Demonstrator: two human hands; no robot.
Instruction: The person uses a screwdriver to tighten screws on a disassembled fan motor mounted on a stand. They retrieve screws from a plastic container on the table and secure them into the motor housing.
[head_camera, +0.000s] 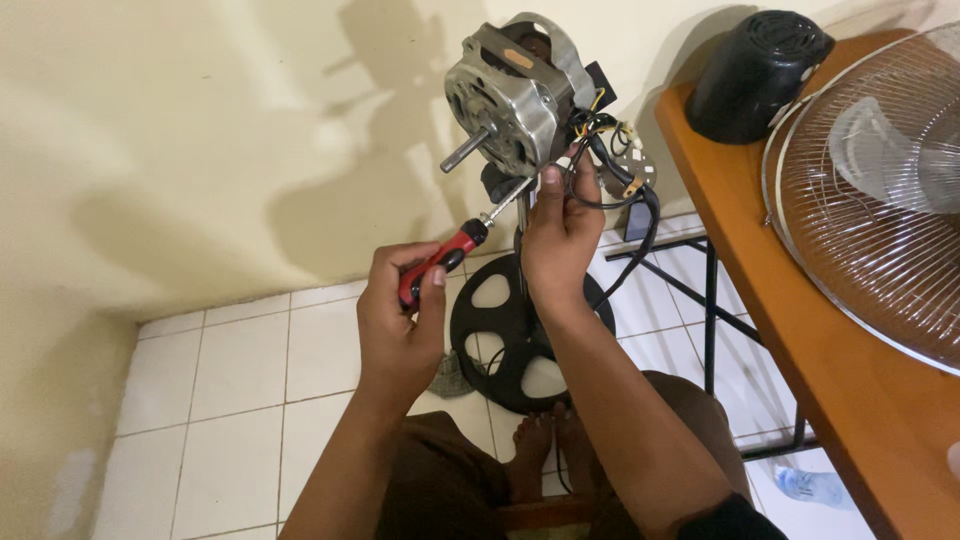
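A bare metal fan motor (505, 95) with its shaft pointing left sits on top of a stand, loose wires (610, 150) hanging at its right. My left hand (400, 315) grips a red and black screwdriver (440, 262) whose tip reaches up to the motor's underside. My right hand (560, 235) pinches the wires and the motor's lower edge just right of the screwdriver tip. The round black fan base (500, 340) stands on the floor below, between my hands.
An orange wooden table (800, 330) at the right carries a wire fan guard (880, 210) and a black motor cover (755, 75). The cream wall is close behind the motor. White floor tiles (250, 370) lie to the left. My bare feet (550, 445) rest by the base.
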